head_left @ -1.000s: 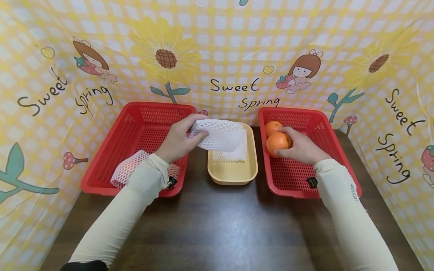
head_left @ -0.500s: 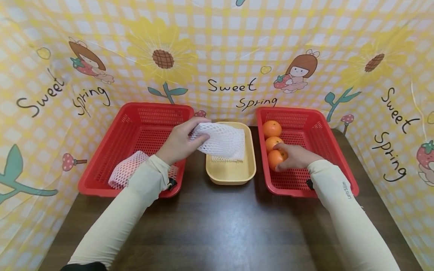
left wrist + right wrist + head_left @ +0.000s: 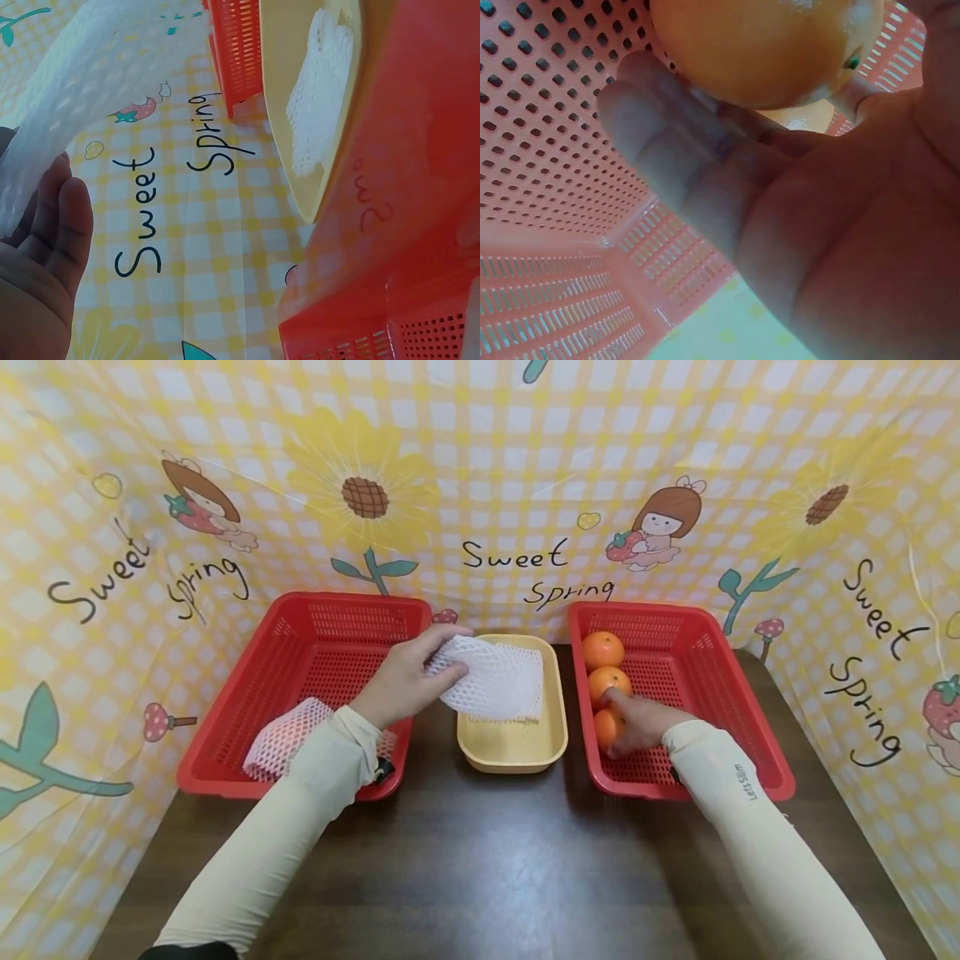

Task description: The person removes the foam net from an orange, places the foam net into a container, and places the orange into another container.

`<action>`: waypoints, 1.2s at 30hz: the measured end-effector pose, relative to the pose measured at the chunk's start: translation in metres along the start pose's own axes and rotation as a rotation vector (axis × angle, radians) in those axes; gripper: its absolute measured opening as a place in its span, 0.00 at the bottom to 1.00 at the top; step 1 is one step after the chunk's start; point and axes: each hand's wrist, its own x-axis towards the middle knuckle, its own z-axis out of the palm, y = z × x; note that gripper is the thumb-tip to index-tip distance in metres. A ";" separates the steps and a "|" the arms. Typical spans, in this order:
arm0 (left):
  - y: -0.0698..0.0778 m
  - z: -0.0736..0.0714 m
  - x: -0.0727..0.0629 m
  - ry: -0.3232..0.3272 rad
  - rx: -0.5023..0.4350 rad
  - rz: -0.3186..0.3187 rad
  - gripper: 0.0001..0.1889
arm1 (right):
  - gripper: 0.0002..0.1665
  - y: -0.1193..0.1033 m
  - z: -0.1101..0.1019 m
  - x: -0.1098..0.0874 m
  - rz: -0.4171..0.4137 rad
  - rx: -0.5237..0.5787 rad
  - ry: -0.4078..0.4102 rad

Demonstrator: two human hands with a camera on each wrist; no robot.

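Foam net (image 3: 491, 681): white, open-meshed, held up by its left end in front of me, with its free end over the far part of the yellow tray (image 3: 513, 747).
Left hand (image 3: 408, 679): pinches the foam net between thumb and fingers, the thumb lying along the near side.
Right hand (image 3: 645, 722): reaches down into the right basket (image 3: 660, 685) and grips the nearest orange (image 3: 607, 729), thumb to one side, fingers to the other; from the wrist I see the long fingers running beneath its glossy skin, with a small green spot at one end.
Oranges in line: the nearest orange, the middle orange (image 3: 609, 681) and the far orange (image 3: 603, 650) sit in a row along the left wall of the right basket.
Yellow tray: stands between the two red baskets, with more white netting (image 3: 322, 90) lying in it.
Left basket (image 3: 352, 664): bears a pink net sleeve (image 3: 285, 739) with something orange-red showing through, partly behind the left forearm.
Table (image 3: 480, 860): dark brown, wood-grained, with a soft shine.
Cloth (image 3: 495, 468): yellow-and-white check all round, printed with sunflowers and "Sweet Spring".
Sleeves: pale cream on both arms, lettering on the right one.
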 end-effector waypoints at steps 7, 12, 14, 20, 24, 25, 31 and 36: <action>0.000 -0.002 0.005 -0.050 0.011 -0.028 0.28 | 0.50 -0.008 -0.020 -0.018 -0.043 0.049 0.051; 0.008 0.000 0.016 -0.127 -0.003 -0.050 0.28 | 0.28 -0.034 -0.034 -0.034 -0.191 0.122 0.289; 0.010 0.003 0.022 -0.166 0.000 -0.051 0.28 | 0.21 -0.052 -0.036 -0.040 -0.309 0.220 0.342; 0.016 0.019 0.045 -0.222 0.026 -0.056 0.27 | 0.21 -0.107 -0.025 -0.037 -0.621 0.481 0.323; 0.015 0.029 0.056 -0.179 0.049 -0.099 0.28 | 0.18 -0.123 -0.015 -0.018 -0.614 0.427 0.468; 0.014 0.031 0.059 -0.158 0.045 -0.123 0.29 | 0.17 -0.125 -0.013 -0.014 -0.593 0.422 0.514; 0.003 0.034 0.065 -0.095 -0.047 -0.337 0.39 | 0.10 -0.128 -0.009 0.008 -0.447 0.523 0.667; -0.008 0.039 0.067 -0.107 -0.090 -0.430 0.35 | 0.05 -0.129 -0.008 0.027 -0.352 0.527 0.713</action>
